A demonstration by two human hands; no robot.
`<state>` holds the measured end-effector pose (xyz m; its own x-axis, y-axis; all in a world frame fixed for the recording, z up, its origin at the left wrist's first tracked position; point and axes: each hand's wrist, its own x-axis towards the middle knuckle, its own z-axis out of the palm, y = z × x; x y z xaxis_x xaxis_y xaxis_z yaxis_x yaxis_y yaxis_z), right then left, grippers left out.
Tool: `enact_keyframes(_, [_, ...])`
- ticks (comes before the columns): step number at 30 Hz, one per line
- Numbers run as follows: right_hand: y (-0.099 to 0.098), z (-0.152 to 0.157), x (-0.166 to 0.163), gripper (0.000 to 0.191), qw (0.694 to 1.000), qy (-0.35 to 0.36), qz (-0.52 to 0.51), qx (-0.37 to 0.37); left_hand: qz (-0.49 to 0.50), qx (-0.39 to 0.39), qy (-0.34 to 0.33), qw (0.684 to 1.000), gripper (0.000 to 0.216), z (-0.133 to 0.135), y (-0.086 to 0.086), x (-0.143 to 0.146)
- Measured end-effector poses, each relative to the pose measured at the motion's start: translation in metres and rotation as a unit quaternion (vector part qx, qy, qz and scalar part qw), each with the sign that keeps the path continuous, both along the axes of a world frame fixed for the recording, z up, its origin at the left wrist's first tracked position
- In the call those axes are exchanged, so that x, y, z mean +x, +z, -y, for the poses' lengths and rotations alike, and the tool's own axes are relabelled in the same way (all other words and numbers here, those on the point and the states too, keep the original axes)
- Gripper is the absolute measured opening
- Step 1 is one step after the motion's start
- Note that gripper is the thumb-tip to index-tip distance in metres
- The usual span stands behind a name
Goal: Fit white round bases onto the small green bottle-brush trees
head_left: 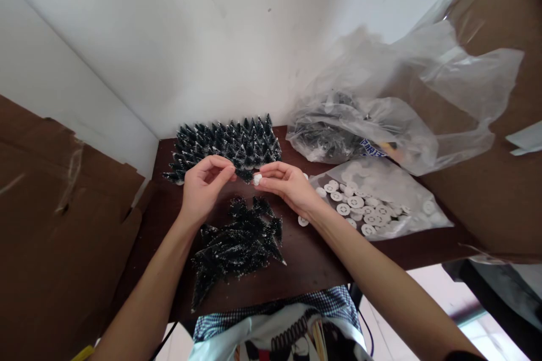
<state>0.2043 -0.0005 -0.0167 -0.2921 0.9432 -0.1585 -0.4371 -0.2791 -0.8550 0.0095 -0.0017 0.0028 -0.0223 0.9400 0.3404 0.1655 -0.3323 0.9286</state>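
Note:
My left hand (207,183) is closed in a pinch on a small dark green bottle-brush tree (244,175) with white-flecked tips, held sideways. In the fingertips of my right hand (288,183) is a small white plastic base (257,179), close to the tree's right end. Whether the two pieces touch I cannot tell. Just behind my hands, rows of similar trees (215,138) stand upright, packed together. Nearer to me lies a loose heap of trees (241,240) on their sides.
On the dark brown table (309,271), an open clear bag (423,220) spills round white bases (355,202) at the right. Behind it sits a plastic bag (330,124) with dark contents. Cardboard boxes (55,225) flank both sides, and a white wall (232,39) rises behind.

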Motion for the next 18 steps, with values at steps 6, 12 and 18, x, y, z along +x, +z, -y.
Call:
enact_keyframes(6, [0.0015,-0.0016,0.0010,0.027,0.998,0.011,-0.045,-0.035,-0.016,-0.026,-0.029,0.999,0.018,0.0007,0.0036,-0.0033])
enact_keyframes(12, [0.0043,-0.0022,0.0006,0.029,0.993,0.023,-0.085,-0.075,-0.009,-0.036,-0.072,0.997,0.025,0.0012,0.0032,-0.0071])
enact_keyframes(18, [0.0039,-0.0018,0.0007,0.030,0.990,0.051,-0.095,-0.092,-0.023,-0.032,-0.175,0.984,0.056,0.0030,0.0009,-0.0060])
